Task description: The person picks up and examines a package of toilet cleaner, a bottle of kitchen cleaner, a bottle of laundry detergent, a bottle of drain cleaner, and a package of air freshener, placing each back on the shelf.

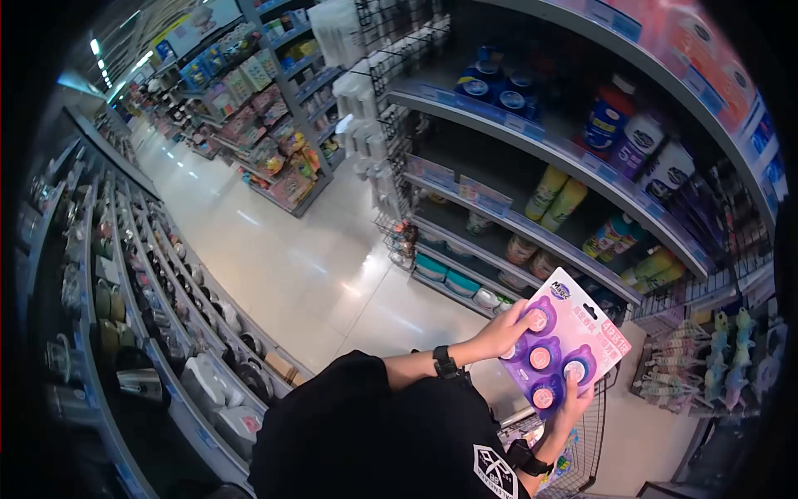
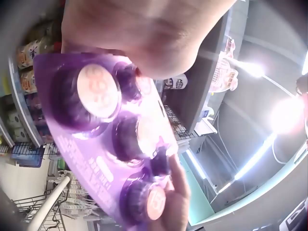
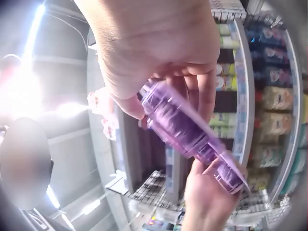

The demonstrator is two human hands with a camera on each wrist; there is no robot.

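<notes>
A blister pack (image 1: 553, 353) with a pink and purple card and several round purple tubs is held up in front of the body, its printed face toward the head camera. My left hand (image 1: 503, 333) grips its left edge, the thumb lying over a tub on the front. At the lower right edge, my right hand (image 1: 573, 407) pinches it with the thumb on another tub. From the left wrist, the tubs of the pack (image 2: 106, 144) show large and glossy. The right wrist view catches the pack (image 3: 180, 126) nearly edge-on between both hands.
A wire shopping cart (image 1: 594, 432) stands just below the hands. Ahead is a shelf unit with cleaner bottles (image 1: 611, 116) and spray cans (image 1: 557, 200). Shelves of kitchenware (image 1: 137, 291) run along the left, with a tiled aisle (image 1: 332, 266) between. Hanging goods (image 1: 723, 358) are at right.
</notes>
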